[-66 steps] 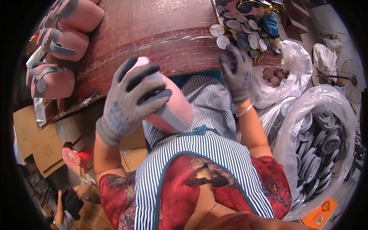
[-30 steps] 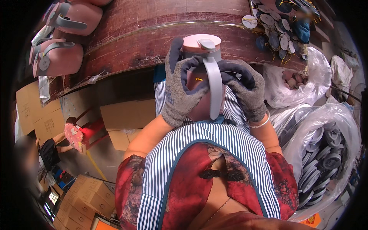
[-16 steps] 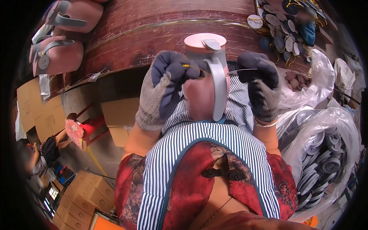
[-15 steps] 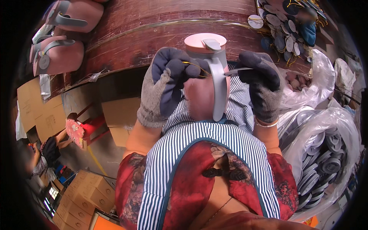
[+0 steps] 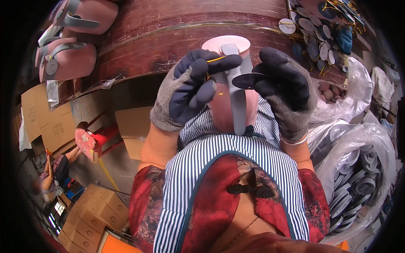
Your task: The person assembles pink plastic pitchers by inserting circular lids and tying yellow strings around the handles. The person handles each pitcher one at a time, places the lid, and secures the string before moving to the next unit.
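Jug (image 5: 223, 110): smooth plastic — matt
Tag (image 5: 247, 79): smooth card
Gloves (image 5: 182, 93): rough knit cloth — matt
Table (image 5: 168, 40): scuffed, glossy wood
Bag (image 5: 327, 168): glossy plastic

Pairs pink on the jug (image 5: 221, 110) with plain grey on its handle (image 5: 238, 107), golden yellow on the cord (image 5: 216, 59), and near-black on the round tag (image 5: 248, 80). Wears mottled grey and dark navy on gloved left hand (image 5: 185, 90) and right hand (image 5: 287, 93), with blue-and-white stripes on the apron (image 5: 200, 158) and a floral print over red on the shirt (image 5: 206, 185). Repeats pink and grey on the far-left jugs (image 5: 75, 62), adding reddish brown on the table (image 5: 168, 42).
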Demonstrator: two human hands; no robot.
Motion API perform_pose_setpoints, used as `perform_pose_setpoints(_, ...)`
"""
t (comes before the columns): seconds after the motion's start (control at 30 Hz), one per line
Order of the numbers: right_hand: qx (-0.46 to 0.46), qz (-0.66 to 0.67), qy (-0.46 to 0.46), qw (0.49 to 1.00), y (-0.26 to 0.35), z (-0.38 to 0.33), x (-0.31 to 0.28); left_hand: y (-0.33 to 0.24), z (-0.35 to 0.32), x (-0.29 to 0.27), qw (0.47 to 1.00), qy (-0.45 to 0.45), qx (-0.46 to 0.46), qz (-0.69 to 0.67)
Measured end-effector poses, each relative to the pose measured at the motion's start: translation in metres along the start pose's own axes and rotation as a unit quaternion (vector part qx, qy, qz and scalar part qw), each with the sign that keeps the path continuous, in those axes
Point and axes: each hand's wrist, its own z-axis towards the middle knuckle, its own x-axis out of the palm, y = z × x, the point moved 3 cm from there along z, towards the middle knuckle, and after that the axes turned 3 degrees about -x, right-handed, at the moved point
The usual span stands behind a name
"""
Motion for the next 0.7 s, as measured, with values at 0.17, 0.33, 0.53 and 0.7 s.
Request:
perform_pose_setpoints(0.17, -0.016, -0.100, 0.027, 0.995, 0.007, 0.006, 0.004, -0.019, 0.002, 0.012, 0.976, 0.041, -0.091, -0.195)
perform_pose_setpoints(0.33, -0.070, -0.235, 0.092, 0.965, 0.009, 0.009, 0.005, -0.037, 0.013, 0.017, 0.997, 0.042, 0.028, 0.056)
perform_pose_setpoints(0.53, -0.305, -0.420, 0.054, 0.853, 0.015, 0.007, 0.027, -0.084, 0.043, 0.018, 0.851, 0.149, 0.103, 0.493)
perform_pose_setpoints(0.7, -0.333, -0.364, 0.048, 0.869, -0.004, 0.001, 0.026, -0.086, 0.050, 0.017, 0.765, 0.163, 0.226, 0.581)
